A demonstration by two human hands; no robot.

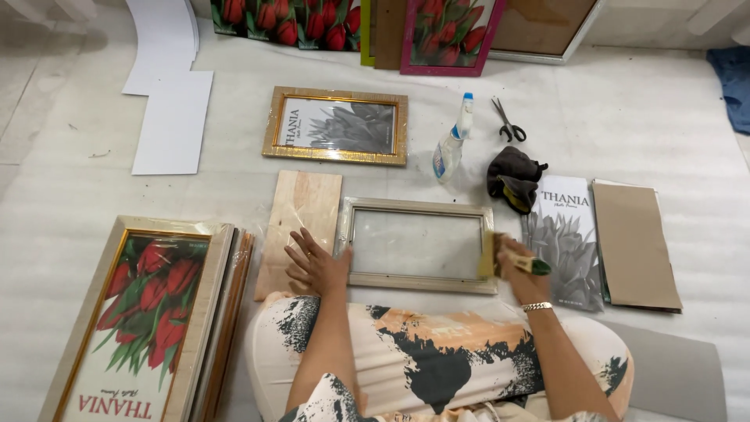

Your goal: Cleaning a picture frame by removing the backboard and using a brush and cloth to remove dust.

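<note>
Meanwhile left hand (319, 266) rests flat on frame (418, 244) edge; right hand's (519, 270) grip clenches cloth (491, 254).

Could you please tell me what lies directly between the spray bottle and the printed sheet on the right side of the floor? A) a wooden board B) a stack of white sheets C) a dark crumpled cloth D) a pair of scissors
C: the dark crumpled cloth sits right of the spray bottle and left of the printed sheet; the scissors lie farther up.
</note>
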